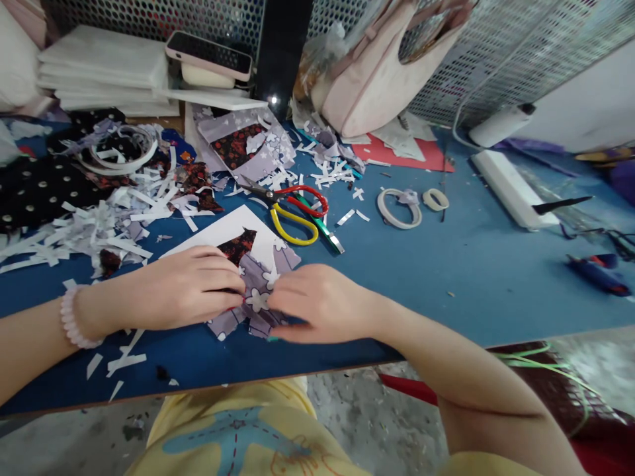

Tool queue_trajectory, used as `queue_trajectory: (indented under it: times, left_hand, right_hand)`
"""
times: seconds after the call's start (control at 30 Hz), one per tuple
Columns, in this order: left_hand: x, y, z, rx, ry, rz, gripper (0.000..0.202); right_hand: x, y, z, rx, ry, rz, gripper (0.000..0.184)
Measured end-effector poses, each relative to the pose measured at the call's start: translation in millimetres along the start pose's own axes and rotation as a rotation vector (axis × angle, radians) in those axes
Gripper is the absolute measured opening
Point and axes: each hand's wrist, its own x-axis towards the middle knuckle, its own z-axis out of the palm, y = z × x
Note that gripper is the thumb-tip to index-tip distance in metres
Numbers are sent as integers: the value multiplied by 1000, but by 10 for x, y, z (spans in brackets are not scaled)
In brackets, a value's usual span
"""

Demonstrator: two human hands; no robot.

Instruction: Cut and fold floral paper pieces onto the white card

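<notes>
My left hand (183, 287) lies on a small piece of purple flowered fabric (255, 291), fingers pressed down on it. My right hand (320, 304) meets it from the right, fingertips pinching the same fabric at its edge. Under the fabric is a white card (223, 231) with a patch of dark red-flowered cloth (238, 244) on it. All this rests near the front edge of the blue table (446, 264).
Red- and yellow-handled scissors (292, 208) lie just behind the hands. White paper scraps (99, 218) litter the left. Two tape rolls (399, 208) sit mid-table. A phone (208, 54), foam sheets (99, 69) and a pink bag (381, 73) are at the back. A white box (510, 188) lies right.
</notes>
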Motion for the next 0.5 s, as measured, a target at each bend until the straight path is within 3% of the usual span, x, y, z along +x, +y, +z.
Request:
queue_trajectory:
  times: [0.07, 0.13, 0.23, 0.37, 0.5]
  left_hand:
    - [-4, -35, -16, -47, -38, -16, 32]
    - [-15, -67, -16, -79, -38, -22, 30]
    - [-35, -106, 18, -105, 5, -69, 27]
    - [-44, -140, 72, -128, 64, -235, 27]
    - [-36, -169, 70, -157, -30, -294, 35]
  right_hand:
    - [-10, -61, 69, -116, -37, -172, 32]
    - [-7, -117, 136, -194, -49, -240, 35]
    - [18, -164, 200, -247, -9, -243, 26]
    - [46, -158, 207, -314, 58, -233, 24]
    - [42, -108, 201, -287, 70, -239, 26]
